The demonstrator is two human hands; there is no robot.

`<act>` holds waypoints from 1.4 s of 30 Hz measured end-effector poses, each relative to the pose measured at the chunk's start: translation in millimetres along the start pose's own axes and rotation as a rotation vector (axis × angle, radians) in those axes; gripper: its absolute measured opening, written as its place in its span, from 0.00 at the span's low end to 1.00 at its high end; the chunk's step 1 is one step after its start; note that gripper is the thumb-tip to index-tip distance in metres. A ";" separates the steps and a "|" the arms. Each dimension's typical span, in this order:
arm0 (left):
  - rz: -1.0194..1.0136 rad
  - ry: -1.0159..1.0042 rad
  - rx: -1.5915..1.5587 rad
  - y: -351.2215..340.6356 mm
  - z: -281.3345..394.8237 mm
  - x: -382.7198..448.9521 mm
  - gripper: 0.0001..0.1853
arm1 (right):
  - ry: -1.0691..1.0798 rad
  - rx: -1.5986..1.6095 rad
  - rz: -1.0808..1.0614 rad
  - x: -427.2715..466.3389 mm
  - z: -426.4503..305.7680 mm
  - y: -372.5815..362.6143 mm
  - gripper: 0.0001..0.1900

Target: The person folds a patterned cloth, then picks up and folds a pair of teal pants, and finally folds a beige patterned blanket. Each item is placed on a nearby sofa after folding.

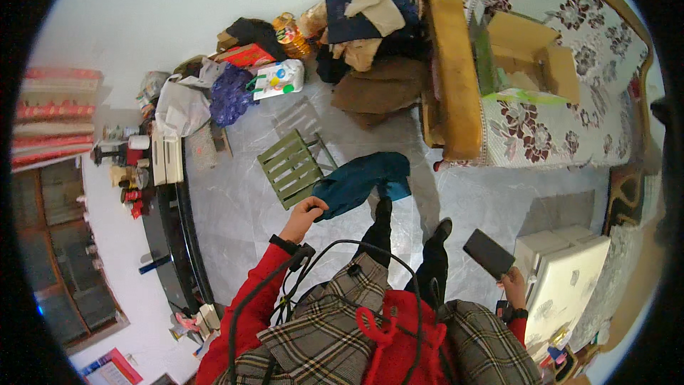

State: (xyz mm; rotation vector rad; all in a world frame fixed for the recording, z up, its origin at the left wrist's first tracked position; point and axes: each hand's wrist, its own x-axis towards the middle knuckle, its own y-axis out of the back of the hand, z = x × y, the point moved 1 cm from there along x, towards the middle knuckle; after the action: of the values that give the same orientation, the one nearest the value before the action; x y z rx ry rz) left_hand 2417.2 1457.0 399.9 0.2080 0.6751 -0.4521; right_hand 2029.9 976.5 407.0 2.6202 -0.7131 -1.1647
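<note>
Pinched in my left hand [305, 217] is one end of a dark teal cloth garment [363, 179]; it hangs out in front of me and partly covers the right side of a green slatted folding stool [288, 169]. Off to the right, my right hand [514, 284] grips the lower corner of a dark flat device, which looks like a smartphone [489, 254]. Black cables [342, 246] loop across my plaid coat [320, 326] and the red cloth [403, 331] at its front.
A wooden-framed sofa [454, 64] with a floral cover carries an open cardboard box [526, 59]. Clothes [379, 80], an oil bottle [291, 35] and plastic bags [181, 104] line the wall. At left stands a black cabinet [171, 246]; a white cabinet [566, 272] is at right.
</note>
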 end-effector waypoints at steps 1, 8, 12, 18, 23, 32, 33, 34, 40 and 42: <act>-0.008 0.006 0.022 -3.0 0.3 2.1 0.06 | 0.010 -0.006 0.004 -1.5 4.1 2.1 0.13; -0.010 -0.089 0.209 -31.0 -8.0 11.1 0.05 | -0.120 -0.375 0.139 -18.6 34.6 36.3 0.15; -0.067 -0.013 0.139 -47.1 -10.4 8.6 0.06 | -0.154 -0.249 0.282 -24.7 54.6 65.9 0.12; 0.036 0.097 0.194 -82.7 -9.6 17.7 0.06 | -0.235 -0.286 0.348 -14.6 118.3 149.5 0.07; 0.030 0.107 0.135 -138.4 -21.2 29.3 0.07 | -0.208 -0.300 0.390 5.8 189.9 239.7 0.09; 0.131 0.190 0.211 -212.7 -50.0 47.9 0.09 | -0.269 -0.481 0.333 52.0 290.4 365.2 0.10; 0.133 0.177 0.185 -218.7 -51.4 49.9 0.09 | -0.283 -0.494 0.322 57.3 300.3 374.7 0.10; 0.104 0.170 0.158 -225.7 -53.3 52.2 0.09 | -0.250 -0.457 0.302 62.5 309.3 383.1 0.10; 0.109 0.218 0.311 -255.6 -47.0 51.6 0.09 | -0.296 -0.464 0.244 84.9 344.4 423.8 0.09; 0.148 0.247 0.258 -264.5 -42.9 51.0 0.09 | -0.301 -0.397 0.212 90.4 350.2 434.0 0.09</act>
State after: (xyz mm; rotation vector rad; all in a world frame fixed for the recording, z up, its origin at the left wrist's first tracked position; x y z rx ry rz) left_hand 2305.0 1220.4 323.6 0.5609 0.8359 -0.3729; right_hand 1671.3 563.6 265.5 2.0202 -0.7033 -1.4749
